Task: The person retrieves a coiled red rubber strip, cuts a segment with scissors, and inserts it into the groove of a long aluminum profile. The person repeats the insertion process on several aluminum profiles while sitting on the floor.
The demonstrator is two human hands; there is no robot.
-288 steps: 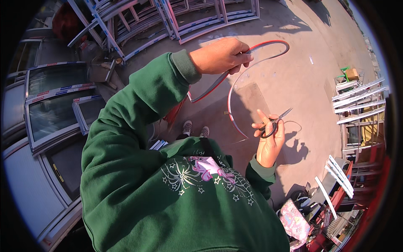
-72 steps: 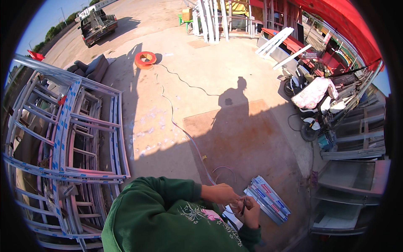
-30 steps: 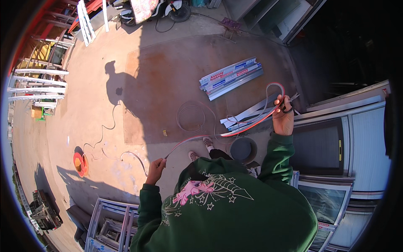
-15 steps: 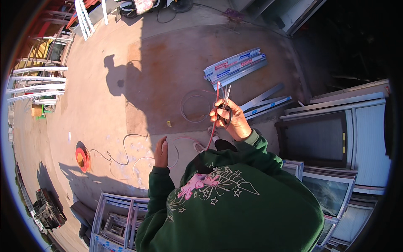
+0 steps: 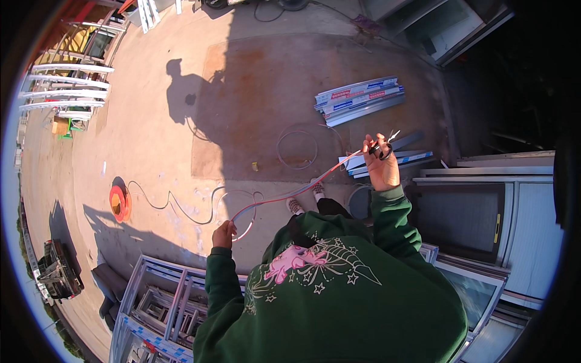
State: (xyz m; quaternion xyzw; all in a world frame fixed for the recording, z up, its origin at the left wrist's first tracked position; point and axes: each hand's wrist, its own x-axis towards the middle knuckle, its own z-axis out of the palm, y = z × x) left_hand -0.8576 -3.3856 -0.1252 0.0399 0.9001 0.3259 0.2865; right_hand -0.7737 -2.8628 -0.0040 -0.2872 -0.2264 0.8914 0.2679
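Observation:
A pair of black-handled scissors (image 5: pixel 385 151) sits in my right hand (image 5: pixel 382 172), raised at the right with the blades pointing up and away. The same fingers pinch one end of a thin red and whitish strip (image 5: pixel 292 194). That strip runs down to the left into my left hand (image 5: pixel 223 235), whose fingers are closed around it. Between my two hands it hangs in a shallow curve, and a loop of it bends beside the left hand. Whether the strip is flat or round I cannot tell.
An orange-red reel (image 5: pixel 120 204) lies on the ground at left, a dark line trailing from it. A coil (image 5: pixel 297 150) rests ahead. Wrapped profiles (image 5: pixel 360 100) are stacked beyond. Window frames (image 5: pixel 175 302) stand at lower left, panels (image 5: pixel 457 221) at right.
My hands have moved apart: the right outward to the right with the scissors, the left down and slightly left. My left hand, open before, is now closed on the strip, which stretches between them.

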